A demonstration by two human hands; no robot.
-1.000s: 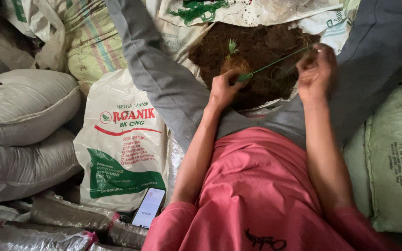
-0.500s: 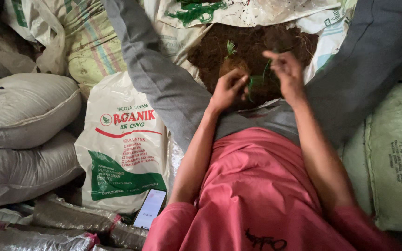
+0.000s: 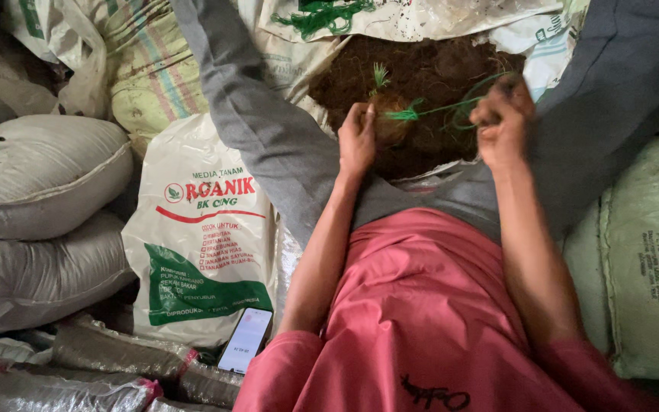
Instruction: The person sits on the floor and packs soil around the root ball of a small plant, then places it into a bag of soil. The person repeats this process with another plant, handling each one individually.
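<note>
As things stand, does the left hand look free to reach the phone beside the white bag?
Probably not right away: the left hand grips a brown ball tied with green string. The phone lies uncovered near that elbow, so the path itself looks open.

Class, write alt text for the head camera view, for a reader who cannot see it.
Seen from above, a person's left hand holds a small brown ball with a green sprout over a pile of dark soil, while the right hand pulls green string tied to it. Filled sacks, a printed white bag and a phone lie to the left.
</note>
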